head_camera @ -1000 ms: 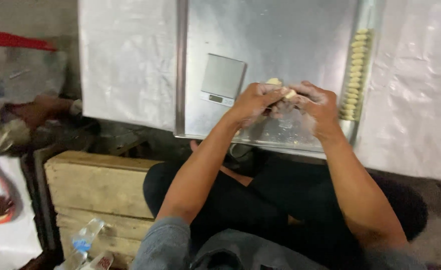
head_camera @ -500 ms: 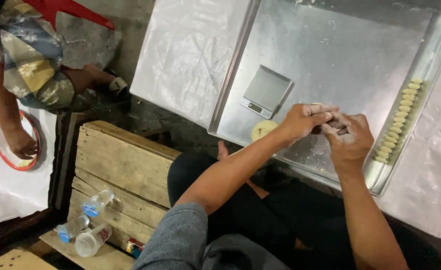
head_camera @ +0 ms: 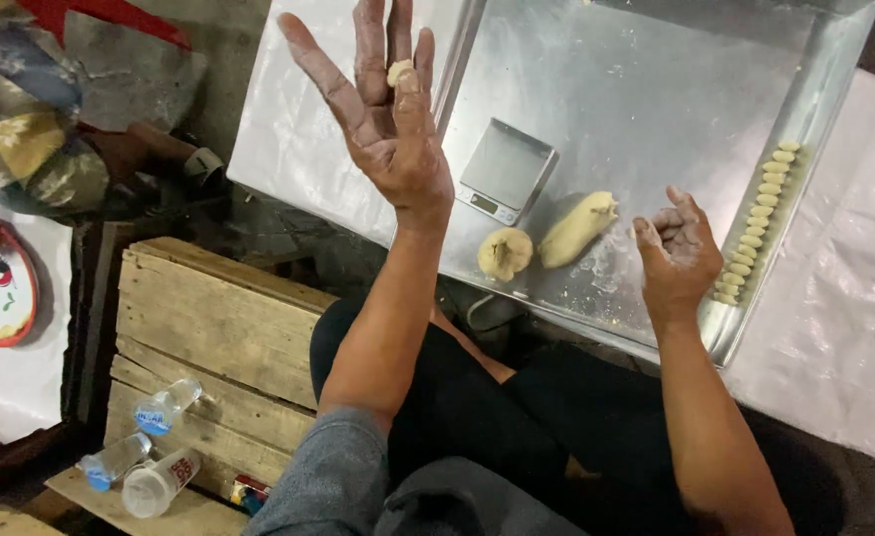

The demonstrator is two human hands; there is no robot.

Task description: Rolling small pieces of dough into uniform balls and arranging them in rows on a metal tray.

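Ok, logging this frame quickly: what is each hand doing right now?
Left hand: open, raised, a small dough piece stuck on its fingers.
Right hand: half curled, holding nothing, over the metal tray.

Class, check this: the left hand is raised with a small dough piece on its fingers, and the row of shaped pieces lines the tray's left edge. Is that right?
Not quite. The head view shows the row of shaped pieces along the right edge of the tray, not the left. The left hand is indeed raised, with the small dough piece on its fingers.
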